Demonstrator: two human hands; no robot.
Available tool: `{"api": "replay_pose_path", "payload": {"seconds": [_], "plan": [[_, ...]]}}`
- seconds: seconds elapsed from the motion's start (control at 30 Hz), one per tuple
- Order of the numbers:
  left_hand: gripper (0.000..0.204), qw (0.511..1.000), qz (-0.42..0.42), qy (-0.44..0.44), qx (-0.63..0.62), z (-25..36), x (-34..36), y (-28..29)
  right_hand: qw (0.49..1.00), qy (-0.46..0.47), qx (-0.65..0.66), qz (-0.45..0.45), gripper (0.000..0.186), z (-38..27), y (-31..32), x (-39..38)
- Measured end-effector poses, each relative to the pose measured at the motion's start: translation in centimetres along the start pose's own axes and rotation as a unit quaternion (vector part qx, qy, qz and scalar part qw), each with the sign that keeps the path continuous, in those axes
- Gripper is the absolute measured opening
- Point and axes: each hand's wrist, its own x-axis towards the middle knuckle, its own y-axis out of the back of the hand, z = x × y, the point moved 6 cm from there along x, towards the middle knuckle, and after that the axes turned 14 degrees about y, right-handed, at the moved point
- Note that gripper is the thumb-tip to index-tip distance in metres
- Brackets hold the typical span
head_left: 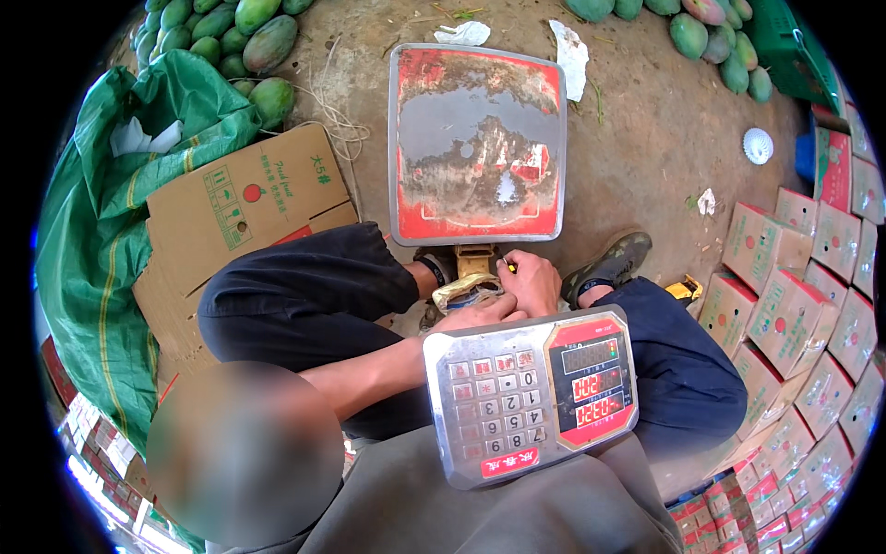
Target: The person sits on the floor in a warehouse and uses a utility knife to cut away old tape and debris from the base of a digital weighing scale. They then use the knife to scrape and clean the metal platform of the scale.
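A platform scale stands between my bent legs, its worn red and grey weighing plate (475,148) lying ahead of me. Its keypad and lit display head (533,397) is close to my body and hides part of my forearms. Just behind the plate, my left hand (478,314) is closed beside crumpled yellowish plastic wrapping (464,288) at the scale's post; whatever its fingers grip is hidden. My right hand (535,283) is pressed close to the left, pinching a small yellow-and-black object (510,268). Most of that object is covered by the fingers.
Flattened cardboard (254,198) and a green woven sack (97,240) lie at left. Mangoes (272,44) are heaped far left, with more mangoes (690,35) far right near a green crate (798,55). Fruit cartons (784,319) are stacked at right. A blurred round shape (245,452) covers the lower left.
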Motion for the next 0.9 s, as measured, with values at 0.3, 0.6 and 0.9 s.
{"api": "replay_pose_path", "payload": {"seconds": [0.3, 0.6, 0.9], "plan": [[0.028, 1.0, -0.003, -0.001, 0.012, 0.4, 0.0, 0.3, 1.0, -0.011, -0.01, -0.008, 0.026, 0.4, -0.3, -0.1], [0.028, 1.0, -0.011, 0.008, 0.004, 0.1, 0.1, 0.1, 1.0, -0.019, -0.006, -0.003, 0.026, 0.2, -0.3, 0.0], [0.031, 1.0, -0.025, 0.015, 0.009, 0.2, 0.1, 0.2, 0.999, 0.007, -0.012, -0.031, 0.025, -0.7, 0.0, 0.4]]}}
